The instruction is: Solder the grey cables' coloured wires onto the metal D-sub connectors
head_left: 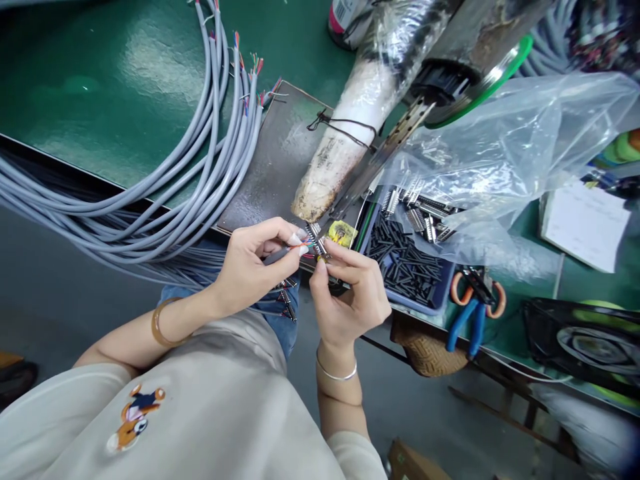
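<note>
My left hand (257, 263) pinches the end of a grey cable (276, 256), with thin coloured wires (303, 245) fanning out past the fingertips. White covers sit on some of those fingertips. Close by, my right hand (350, 287) grips a small metal multi-pin connector (317, 239) between thumb and fingers. The wires reach the connector's edge; whether any are joined to it is too small to tell. Just above the connector is the tip of a white wrapped tube (325, 160). A yellow sponge (342, 233) lies behind my right fingers.
A bundle of grey cables (220, 153) with stripped ends curves across the left of the green table (115, 73). At right, a blue tray (440, 300) holds black sleeves (405, 257) and, under a plastic bag (500, 153), metal connectors (430, 217). Orange-and-blue-handled tools (473, 310) lie at the edge.
</note>
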Demonstrator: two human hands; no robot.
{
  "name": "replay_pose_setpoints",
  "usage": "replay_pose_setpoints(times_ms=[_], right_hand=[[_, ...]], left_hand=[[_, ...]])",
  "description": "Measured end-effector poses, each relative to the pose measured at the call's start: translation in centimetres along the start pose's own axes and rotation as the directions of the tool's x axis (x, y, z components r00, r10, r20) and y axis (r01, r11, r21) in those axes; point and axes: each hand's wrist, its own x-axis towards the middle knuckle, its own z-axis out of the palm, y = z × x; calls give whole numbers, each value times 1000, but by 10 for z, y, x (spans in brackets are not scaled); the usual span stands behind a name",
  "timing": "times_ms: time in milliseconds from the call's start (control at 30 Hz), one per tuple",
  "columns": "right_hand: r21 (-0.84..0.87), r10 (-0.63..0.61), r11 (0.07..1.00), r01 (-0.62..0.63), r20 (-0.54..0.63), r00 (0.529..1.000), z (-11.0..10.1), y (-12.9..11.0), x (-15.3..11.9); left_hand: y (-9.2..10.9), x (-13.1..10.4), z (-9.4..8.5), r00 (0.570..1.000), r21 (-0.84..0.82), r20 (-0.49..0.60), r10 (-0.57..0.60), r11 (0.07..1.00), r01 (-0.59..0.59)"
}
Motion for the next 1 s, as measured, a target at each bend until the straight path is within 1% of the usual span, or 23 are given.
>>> replay_pose_setpoints(times_ms=[100, 200, 367, 467, 667, 800, 900, 1000], right_hand=[[-18, -8, 1000, 8, -5, 1000, 0, 0, 2], [-16, 0, 1000, 0, 11, 1000, 1, 0, 4], [4, 10, 1000, -10, 2, 1000, 2, -2, 7], [-3, -4, 1000, 4, 1, 1000, 1, -2, 7], [-56, -93, 994, 96, 48, 994, -1, 2, -2], [-109, -107, 988, 108, 16, 994, -4, 2, -5], [-54, -26, 998, 26, -17, 1000, -5, -1, -4], [56, 118, 992, -117, -15, 993, -7, -4, -3]], left_hand=[[0, 1, -2, 999, 69, 12, 43, 997, -43], [-3, 1, -4, 998, 115, 40, 55, 992, -60], [-2, 3, -5, 994, 141, 53, 101, 984, -107], [2, 4, -6, 993, 149, 65, 96, 983, -105], [2, 5, -8, 995, 164, 96, 9, 986, -25], [1, 1, -9, 993, 120, 110, -44, 992, 31], [3, -2, -10, 981, 17, 146, -130, 992, 129], [5, -4, -14, 949, -141, 243, -201, 961, 240]])
